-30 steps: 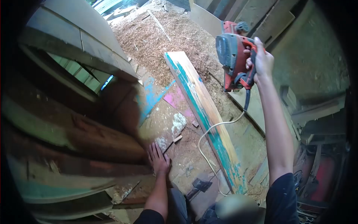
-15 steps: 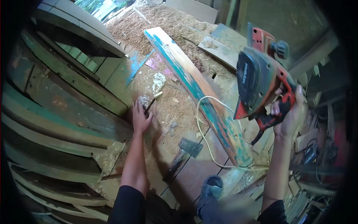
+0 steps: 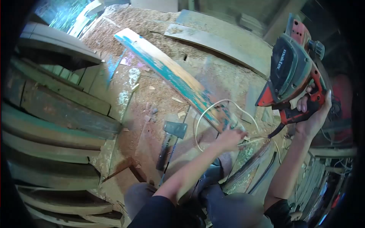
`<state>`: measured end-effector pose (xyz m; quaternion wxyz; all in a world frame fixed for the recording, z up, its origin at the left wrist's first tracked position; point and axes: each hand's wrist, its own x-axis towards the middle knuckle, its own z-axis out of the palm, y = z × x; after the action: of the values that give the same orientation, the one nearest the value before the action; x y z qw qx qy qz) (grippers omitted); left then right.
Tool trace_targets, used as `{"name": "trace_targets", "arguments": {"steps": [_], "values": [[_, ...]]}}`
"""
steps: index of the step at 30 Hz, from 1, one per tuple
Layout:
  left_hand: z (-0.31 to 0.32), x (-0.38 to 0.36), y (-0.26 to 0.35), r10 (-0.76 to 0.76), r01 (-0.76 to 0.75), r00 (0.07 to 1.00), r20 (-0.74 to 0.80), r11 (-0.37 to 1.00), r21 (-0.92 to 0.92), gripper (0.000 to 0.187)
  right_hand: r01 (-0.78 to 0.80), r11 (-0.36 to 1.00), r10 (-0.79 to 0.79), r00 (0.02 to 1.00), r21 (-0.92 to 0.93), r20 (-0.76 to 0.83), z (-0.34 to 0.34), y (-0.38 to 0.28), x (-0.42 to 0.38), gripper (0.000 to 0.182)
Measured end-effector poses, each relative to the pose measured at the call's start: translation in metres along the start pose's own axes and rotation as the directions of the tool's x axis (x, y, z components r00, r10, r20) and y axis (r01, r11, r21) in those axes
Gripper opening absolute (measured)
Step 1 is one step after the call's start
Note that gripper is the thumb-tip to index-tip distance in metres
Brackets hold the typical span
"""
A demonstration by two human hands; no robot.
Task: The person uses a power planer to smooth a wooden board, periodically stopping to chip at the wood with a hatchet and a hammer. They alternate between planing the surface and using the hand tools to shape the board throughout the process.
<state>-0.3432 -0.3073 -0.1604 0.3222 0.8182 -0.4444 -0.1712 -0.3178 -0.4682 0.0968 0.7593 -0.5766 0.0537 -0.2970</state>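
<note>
My right hand [image 3: 313,110] grips the rear handle of a red and black power planer [image 3: 291,68], held up at the right. A long plank [image 3: 167,72] with worn teal paint lies diagonally on the floor. At its near end is my left hand [image 3: 232,138], fingers bent over the wood; whether they grip it is hard to make out. A pale cable [image 3: 198,123] loops across the plank close to that hand. On the floor to the left lies a hatchet [image 3: 175,130] with a dark handle.
Wood shavings [image 3: 110,28] are heaped at the back. A wide board [image 3: 213,43] lies behind the plank. Curved timbers [image 3: 57,148] are stacked along the left side. A dark bar [image 3: 263,173] lies at the lower right. One of my knees [image 3: 138,197] shows at the bottom.
My left hand has moved from the floor at the left to the plank's near end. The planer in my right hand sits farther right. The view has shifted.
</note>
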Motion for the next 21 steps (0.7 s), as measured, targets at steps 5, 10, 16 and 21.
{"name": "trace_targets", "arguments": {"steps": [5, 10, 16, 21], "values": [[0.029, 0.003, 0.014, -0.148, 0.163, 0.763, -0.629, 0.986, -0.035, 0.064, 0.042, 0.999, -0.041, 0.998, 0.017, -0.039, -0.035, -0.015, -0.012, 0.05], [0.007, 0.032, -0.028, -0.241, 0.412, 0.708, -0.664, 0.904, 0.112, 0.069, 0.077, 0.997, -0.078, 0.993, -0.018, -0.087, -0.05, -0.021, -0.018, 0.051], [0.1, 0.0, 0.066, -0.061, 0.099, 0.99, 0.126, 0.942, -0.32, 0.01, 0.082, 0.996, -0.08, 0.995, 0.029, -0.059, -0.047, -0.03, -0.012, 0.05], [0.169, -0.04, 0.189, 0.717, 0.374, 0.24, 0.655, 0.554, -0.744, 0.037, -0.02, 0.991, 0.017, 1.0, -0.135, -0.019, -0.052, -0.018, -0.01, 0.051]]}}
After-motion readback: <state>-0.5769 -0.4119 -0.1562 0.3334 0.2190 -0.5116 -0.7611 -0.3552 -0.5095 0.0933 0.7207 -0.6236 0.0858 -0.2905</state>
